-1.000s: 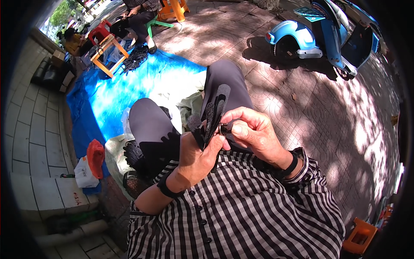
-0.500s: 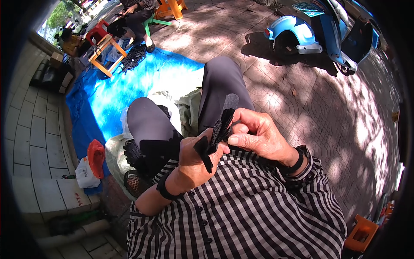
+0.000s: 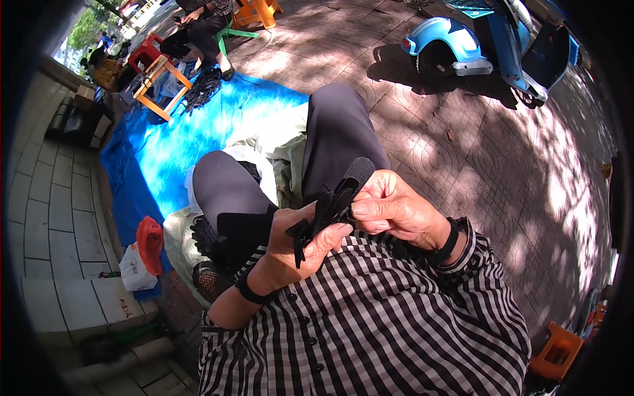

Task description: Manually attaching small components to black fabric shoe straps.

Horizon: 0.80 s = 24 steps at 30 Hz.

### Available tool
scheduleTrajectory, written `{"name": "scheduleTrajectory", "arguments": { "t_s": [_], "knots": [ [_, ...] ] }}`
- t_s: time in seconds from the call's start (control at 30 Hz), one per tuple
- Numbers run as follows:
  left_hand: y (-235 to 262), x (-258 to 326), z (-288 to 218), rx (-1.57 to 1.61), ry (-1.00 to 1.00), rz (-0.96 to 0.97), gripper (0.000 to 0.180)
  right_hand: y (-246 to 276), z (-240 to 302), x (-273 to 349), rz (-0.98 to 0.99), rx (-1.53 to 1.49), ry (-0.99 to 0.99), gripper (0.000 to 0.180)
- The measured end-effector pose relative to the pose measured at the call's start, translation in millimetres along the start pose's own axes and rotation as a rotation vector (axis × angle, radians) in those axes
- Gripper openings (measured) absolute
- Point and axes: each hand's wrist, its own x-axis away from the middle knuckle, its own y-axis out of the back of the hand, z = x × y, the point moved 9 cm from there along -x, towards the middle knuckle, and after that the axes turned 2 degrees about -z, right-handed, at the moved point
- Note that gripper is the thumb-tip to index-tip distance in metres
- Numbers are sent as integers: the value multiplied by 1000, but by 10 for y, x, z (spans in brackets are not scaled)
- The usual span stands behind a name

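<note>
In front of my lap, my left hand (image 3: 287,245) is closed round a small bundle of black straps (image 3: 335,202). They look like hook-and-loop straps; one rounded, fuzzy grey-black end points up and away, and shorter dark tails stick out on the near left. My right hand (image 3: 404,212) pinches the bundle's right edge between thumb and bent fingers, close beside the left thumb. What lies between those fingertips is mostly hidden. More black straps (image 3: 206,239) lie in a pale sack (image 3: 177,231) beside my left knee.
A blue tarp (image 3: 152,158) spreads ahead and left, bearing a wooden stool (image 3: 160,89) and a heap of black straps (image 3: 201,91). A person (image 3: 206,26) sits beyond. Red and white bags (image 3: 140,264) are at left, a blue scooter (image 3: 456,43) far right, an orange stool (image 3: 557,351) near right.
The strap bundle has tilted to the right, its rounded end lower and turned more toward me. My right hand has closed in on it, its fingers more tightly bent.
</note>
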Motion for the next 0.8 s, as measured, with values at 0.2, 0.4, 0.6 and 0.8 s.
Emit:
{"name": "scheduleTrajectory", "arguments": {
  "t_s": [0.2, 0.4, 0.6, 0.8],
  "knots": [
    [10, -34, 28, -129, 71, -1, 12, 82, -33, 11, -60, -204, -30, 8],
    [-61, -24, -95, -210, -57, -41, 14, 241, -3, 2, -159, -133, 30, 10],
    [0, 49, 28, -176, -31, -191, 18, 316, 57, 33, -245, 21, 97, 7],
    [288, -46, 157, 44, 163, -305, 22, 510, -33, 29, -311, 33, 16, 8]
  ]
}}
